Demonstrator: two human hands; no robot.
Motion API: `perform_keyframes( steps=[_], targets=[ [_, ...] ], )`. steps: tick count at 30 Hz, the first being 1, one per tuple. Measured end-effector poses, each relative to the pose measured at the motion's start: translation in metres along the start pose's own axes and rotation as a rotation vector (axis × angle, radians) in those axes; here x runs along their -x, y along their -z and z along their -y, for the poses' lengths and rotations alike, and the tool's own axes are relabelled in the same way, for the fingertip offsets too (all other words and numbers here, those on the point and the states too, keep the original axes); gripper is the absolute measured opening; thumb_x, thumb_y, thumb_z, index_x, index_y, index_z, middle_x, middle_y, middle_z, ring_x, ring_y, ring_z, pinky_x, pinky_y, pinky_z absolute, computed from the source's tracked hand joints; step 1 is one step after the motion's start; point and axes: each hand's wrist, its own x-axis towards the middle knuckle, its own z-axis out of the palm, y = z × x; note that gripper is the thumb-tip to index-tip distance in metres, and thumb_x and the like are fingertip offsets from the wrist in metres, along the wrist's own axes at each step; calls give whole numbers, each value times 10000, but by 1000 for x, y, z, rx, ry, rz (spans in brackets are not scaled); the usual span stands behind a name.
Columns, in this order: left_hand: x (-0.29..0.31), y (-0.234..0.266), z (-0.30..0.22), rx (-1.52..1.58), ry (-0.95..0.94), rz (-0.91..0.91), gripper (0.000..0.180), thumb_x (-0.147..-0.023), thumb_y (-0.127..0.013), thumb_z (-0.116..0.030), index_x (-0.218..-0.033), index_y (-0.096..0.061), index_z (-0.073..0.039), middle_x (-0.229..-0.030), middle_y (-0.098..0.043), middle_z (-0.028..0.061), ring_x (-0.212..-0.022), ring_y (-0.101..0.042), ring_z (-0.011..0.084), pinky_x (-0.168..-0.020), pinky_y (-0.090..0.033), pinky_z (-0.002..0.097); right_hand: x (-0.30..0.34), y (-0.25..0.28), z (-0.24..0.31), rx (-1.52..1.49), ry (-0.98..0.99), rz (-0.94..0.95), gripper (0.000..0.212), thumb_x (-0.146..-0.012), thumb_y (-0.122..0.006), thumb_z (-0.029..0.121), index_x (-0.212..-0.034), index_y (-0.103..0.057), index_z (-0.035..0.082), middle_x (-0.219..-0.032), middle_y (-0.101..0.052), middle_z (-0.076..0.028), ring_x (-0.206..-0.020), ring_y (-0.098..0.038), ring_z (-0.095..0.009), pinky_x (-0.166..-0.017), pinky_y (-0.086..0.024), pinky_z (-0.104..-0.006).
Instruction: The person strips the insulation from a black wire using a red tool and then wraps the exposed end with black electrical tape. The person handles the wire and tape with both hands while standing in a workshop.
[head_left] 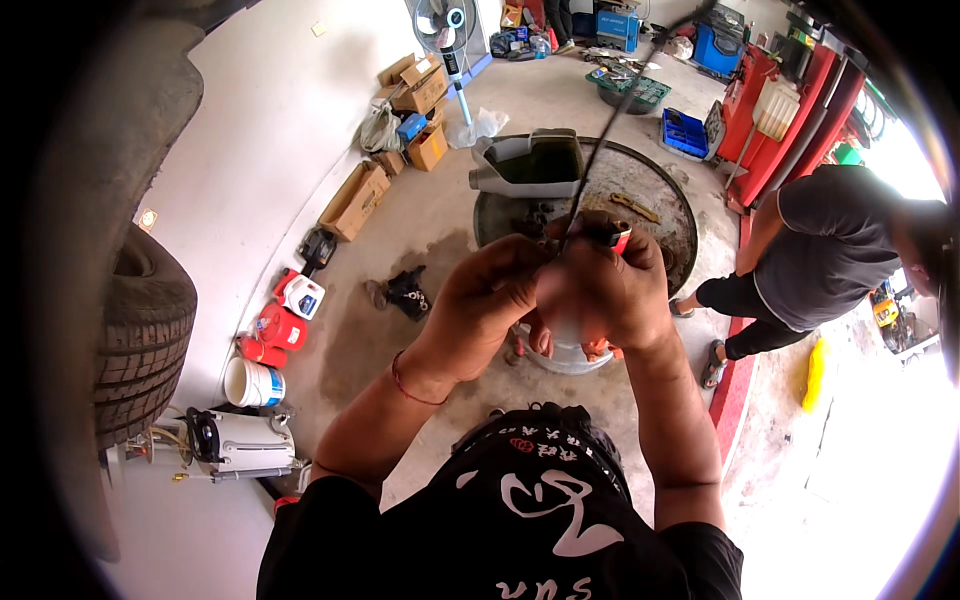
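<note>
Over the round table [655, 172] on the workshop floor [425, 215], left hand [487, 300] pinches black cable [607, 137], right hand [628, 290] grips red object [621, 238] (half-hidden).

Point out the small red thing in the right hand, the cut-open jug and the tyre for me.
Small red thing [621, 238]: head view, on its red side.
Cut-open jug [503, 170]: head view, on its grey wall.
Tyre [148, 345]: head view, on its grooved tread.

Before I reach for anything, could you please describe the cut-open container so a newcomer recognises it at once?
Find the large round platform in the middle of the floor. On its far left part lies a grey jug-shaped plastic container. Its cut-away side shows a dark green inside, unlike the slim yellowish tool to its right.
</note>
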Motion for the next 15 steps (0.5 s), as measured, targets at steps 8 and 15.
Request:
perform_keyframes(
  steps=[8, 15],
  targets=[
    [4, -6, 2, -43, 1, -18, 290, -1044, -525, -238, -1147, -594, 24, -872, -671, 165, -673, -660, 221, -636, -567, 339, 3, -7, 10, -43, -23, -112, 178, -931, -709, 189, -1011, -664, 37, -677, -608, -2, -493, -492, -56, -444, -353, -211],
    [-1, -10, -5, 166, 34, 79, 284, -1043, -536, -215, -1121, -598, 51, -955, -683, 153, -749, -694, 230, -654, -574, 339, 6, -5, 9, -20, 22, -96, 158, -929, -712, 186, -985, -654, 50, -690, -609, 2, -497, -496, -54, -445, -357, -212]
  ],
)
